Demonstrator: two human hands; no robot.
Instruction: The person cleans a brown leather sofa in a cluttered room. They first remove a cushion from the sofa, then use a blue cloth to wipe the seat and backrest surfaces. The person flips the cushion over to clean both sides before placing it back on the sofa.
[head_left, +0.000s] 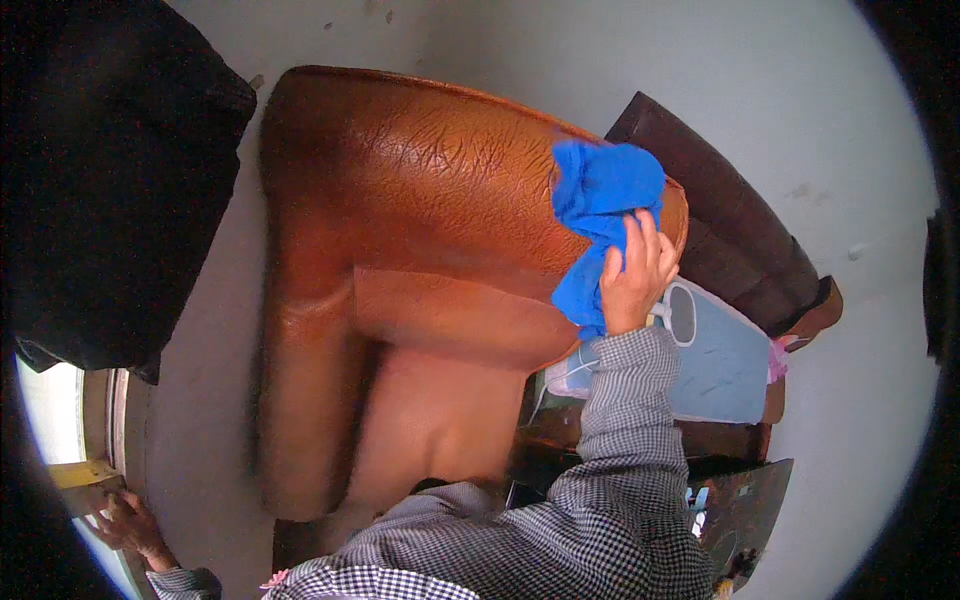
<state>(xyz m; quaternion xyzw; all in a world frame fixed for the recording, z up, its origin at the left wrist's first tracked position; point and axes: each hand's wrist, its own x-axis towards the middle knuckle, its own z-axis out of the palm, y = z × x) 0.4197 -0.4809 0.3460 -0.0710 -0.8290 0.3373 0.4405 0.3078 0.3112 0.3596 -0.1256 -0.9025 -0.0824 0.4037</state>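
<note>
My right hand (637, 277) is on a bunched blue cloth (607, 187), its fingers pressing the cloth against the top of a sofa backrest. The sofa (442, 165) is of orange-brown, leather-like material. Creases run across its backrest, and a seat cushion and an armrest lie lower in view. Down at the lower left, my left hand (124, 517) rests at the window frame (94, 480) with its fingers apart; no object shows in it. A checked black-and-white sleeve (630, 397) covers my right arm and hides part of what lies beneath.
Black fabric (112, 172) hangs at the left beside the window. Right of the sofa stands a surface with a light blue cover (720, 367), bearing a white-framed oval object (681, 313) and a white cable (559, 379). Behind are a dark brown sofa (742, 232) and a pale wall (840, 187).
</note>
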